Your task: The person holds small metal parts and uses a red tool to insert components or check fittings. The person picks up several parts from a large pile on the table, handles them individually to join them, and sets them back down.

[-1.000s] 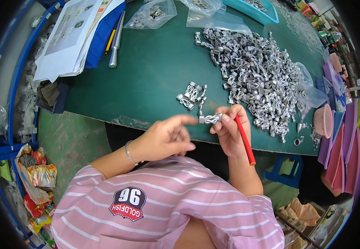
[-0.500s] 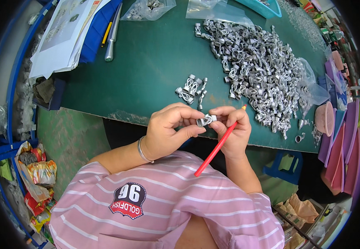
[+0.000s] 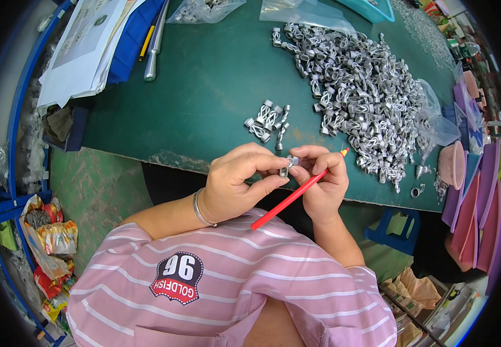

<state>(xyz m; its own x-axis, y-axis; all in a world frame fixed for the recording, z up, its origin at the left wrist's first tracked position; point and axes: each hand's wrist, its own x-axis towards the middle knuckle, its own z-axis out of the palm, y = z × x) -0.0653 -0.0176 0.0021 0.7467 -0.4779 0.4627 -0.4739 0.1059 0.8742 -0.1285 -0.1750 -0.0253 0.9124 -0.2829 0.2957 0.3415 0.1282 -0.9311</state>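
Between both sets of fingertips, just off the table's near edge, is a small silvery metal fitting with a ring-like end. My left hand pinches it from the left, thumb and forefinger closed; fingertips hide part of it. My right hand is closed too, with its thumb and forefinger at the fitting's right end. A red pencil lies slantwise in that same hand, its tip up to the right and its blunt end toward the striped shirt. Beyond the hands lies a small group of similar fittings on the green table.
A large heap of fittings covers the table's right side, with a clear plastic bag beside it. Papers, a blue bin and a metal rod-like tool are at far left. Below right stands a blue stool.
The fitting has been turned between the fingers, so its ring end now points more toward me. The pencil's blunt end has swung left and up.
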